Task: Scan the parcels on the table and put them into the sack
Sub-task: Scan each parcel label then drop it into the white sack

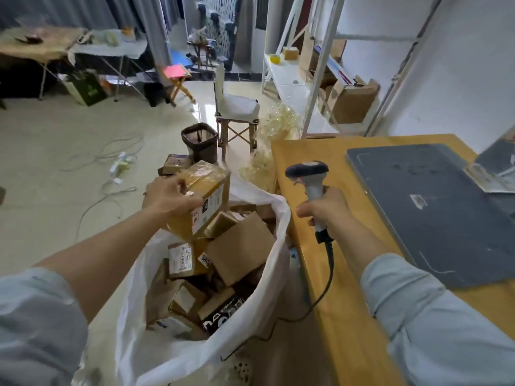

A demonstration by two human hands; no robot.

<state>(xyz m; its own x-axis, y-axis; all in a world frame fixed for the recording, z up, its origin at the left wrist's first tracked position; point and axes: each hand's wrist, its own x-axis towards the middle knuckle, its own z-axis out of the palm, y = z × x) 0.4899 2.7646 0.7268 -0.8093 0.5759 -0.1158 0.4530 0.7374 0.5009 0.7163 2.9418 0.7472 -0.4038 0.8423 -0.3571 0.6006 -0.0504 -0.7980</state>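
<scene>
At the centre of the frame, the left hand [167,197] is gripping a taped cardboard parcel [204,199] from above, fingers curled over its top, holding it over the open white sack [276,246], which is already holding many boxes. To the right, the right hand [324,211] is clasping the scanner [309,176] above the table [320,174]. The bagging step looks to be in hand; next, the fingers need loosening to drop the parcel in.

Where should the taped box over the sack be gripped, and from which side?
Grip its left end, coming from the left and above, as the left hand does. The box hangs tilted over the sack with its labelled face towards the camera. A grip there spans the short width, and the lower end should drop in freely.
</scene>
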